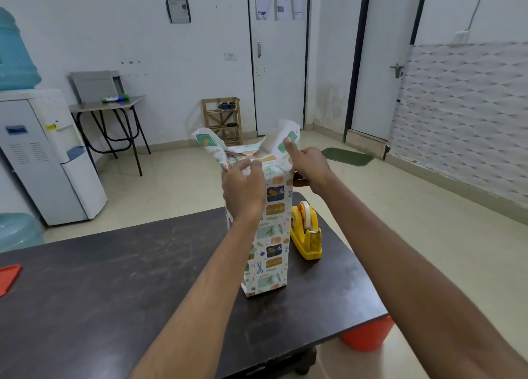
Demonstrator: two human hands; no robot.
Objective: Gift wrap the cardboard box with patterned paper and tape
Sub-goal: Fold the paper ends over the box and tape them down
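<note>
A tall box wrapped in patterned paper [270,235] stands upright on the dark table [114,278]. Its top end is open, with two paper flaps [213,147] sticking up left and right and a flap folded down between them. My left hand [243,187] grips the near top edge of the paper at the left corner. My right hand [307,164] is at the right top corner, its fingers curled on the right flap and thumb raised against it. A yellow tape dispenser [305,232] sits just right of the box.
A red lid [8,278] lies at the table's left edge. An orange bucket [368,335] stands on the floor under the right corner. A water cooler [48,155], a folding table and a wooden rack line the far wall.
</note>
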